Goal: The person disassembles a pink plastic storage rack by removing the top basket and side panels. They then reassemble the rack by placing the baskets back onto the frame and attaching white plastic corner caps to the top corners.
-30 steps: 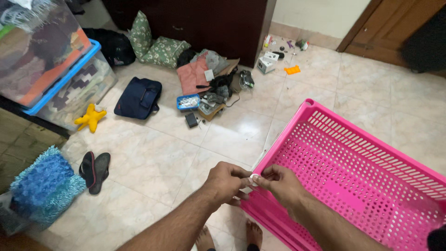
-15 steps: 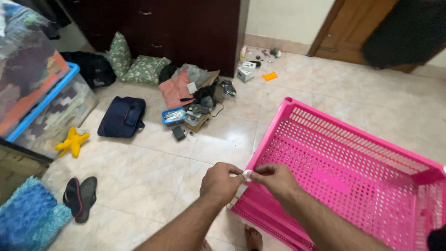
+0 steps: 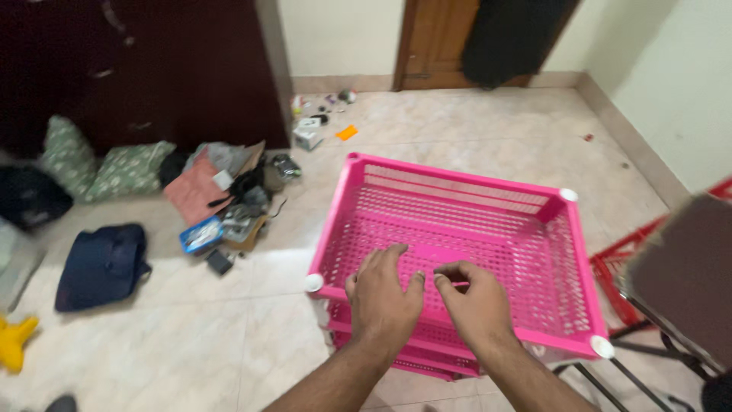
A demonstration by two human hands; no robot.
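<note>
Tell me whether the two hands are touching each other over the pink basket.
Apart. The head view shows a narrow strip of pink basket between the left hand and the right hand, fingertips close but not meeting.

We look down on our left hand and right hand, both held over the near rim of a pink perforated plastic basket that stands on the tiled floor. The right fingers are pinched together; whether they grip anything we cannot tell. White round caps sit on the basket's corners. To the left lie a navy bag, a yellow star toy and a heap of clutter.
</note>
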